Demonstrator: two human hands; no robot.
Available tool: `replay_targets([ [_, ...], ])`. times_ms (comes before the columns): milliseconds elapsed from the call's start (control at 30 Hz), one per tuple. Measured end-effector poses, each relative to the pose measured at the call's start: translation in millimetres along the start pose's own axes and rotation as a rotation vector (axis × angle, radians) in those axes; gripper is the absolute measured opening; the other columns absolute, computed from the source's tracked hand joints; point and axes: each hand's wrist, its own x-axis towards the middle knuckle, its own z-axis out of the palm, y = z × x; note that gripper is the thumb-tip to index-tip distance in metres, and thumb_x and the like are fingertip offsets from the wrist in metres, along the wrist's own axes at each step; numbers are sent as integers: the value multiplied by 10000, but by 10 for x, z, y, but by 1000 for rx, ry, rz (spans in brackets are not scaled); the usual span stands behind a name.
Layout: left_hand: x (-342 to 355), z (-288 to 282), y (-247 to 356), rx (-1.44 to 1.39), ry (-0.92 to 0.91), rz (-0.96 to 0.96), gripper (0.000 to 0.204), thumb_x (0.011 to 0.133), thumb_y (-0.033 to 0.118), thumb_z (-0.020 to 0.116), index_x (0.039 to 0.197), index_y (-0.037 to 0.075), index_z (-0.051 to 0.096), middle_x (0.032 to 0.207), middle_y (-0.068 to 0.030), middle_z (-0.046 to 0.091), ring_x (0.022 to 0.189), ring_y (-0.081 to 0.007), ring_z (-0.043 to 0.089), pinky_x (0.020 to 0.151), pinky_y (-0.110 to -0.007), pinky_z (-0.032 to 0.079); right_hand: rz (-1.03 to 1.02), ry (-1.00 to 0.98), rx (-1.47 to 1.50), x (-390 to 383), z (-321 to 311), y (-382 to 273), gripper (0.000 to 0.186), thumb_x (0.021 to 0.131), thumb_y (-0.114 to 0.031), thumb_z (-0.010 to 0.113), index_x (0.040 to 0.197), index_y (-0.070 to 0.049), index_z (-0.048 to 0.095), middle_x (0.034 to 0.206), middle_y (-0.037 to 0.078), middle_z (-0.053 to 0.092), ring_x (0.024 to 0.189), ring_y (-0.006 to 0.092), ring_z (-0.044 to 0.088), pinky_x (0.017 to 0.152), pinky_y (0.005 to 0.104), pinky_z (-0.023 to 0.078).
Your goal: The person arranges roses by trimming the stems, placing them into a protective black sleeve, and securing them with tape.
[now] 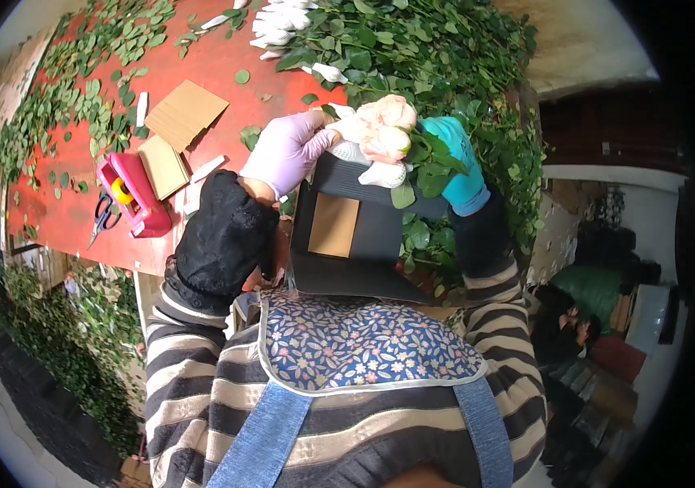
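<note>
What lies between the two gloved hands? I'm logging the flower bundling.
In the head view, pale rose blooms in white net sleeves, above a dark wrapping sheet.

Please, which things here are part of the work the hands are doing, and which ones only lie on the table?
In the work:
- left hand, purple glove
- right hand, teal glove
- pale roses
- dark wrapping sheet

Only lying about:
- scissors
- pink tape dispenser
- cardboard pieces
- loose green leaves
- red table

A dark rectangular wrapper sleeve (363,236) with a tan square label (333,225) sits between both hands; brown cardboard pieces (176,134) lie left.
</note>
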Motion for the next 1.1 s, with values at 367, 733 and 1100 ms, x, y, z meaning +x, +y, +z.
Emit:
replay_targets([
  [367, -1443, -1393, -310, 576, 121, -505, 164, 910, 34, 527, 993, 38, 668, 774, -112, 679, 680, -214, 676, 604, -354, 527, 242, -38, 417, -28, 70, 240, 272, 822, -216, 641, 1060, -84, 656, 972, 79, 645, 933, 295, 607, 829, 401, 483],
  [733, -279, 71, 618, 203, -212, -149, 278, 932, 290, 625, 953, 18, 679, 709, -136, 619, 648, -277, 617, 637, -369, 490, -32, 46, -126, -17, -106, -56, 437, 808, -199, 667, 1201, -24, 584, 1128, 124, 628, 1014, 320, 588, 909, 425, 465],
  [1100, -919, -1029, 251, 640, -88, -251, 251, 888, 209, 664, 715, 29, 634, 617, -146, 571, 562, -314, 573, 528, -388, 427, 380, 276, 699, 6, -318, 187, 262, 841, -169, 632, 1088, -83, 640, 1082, 74, 648, 967, 267, 601, 846, 401, 483],
])
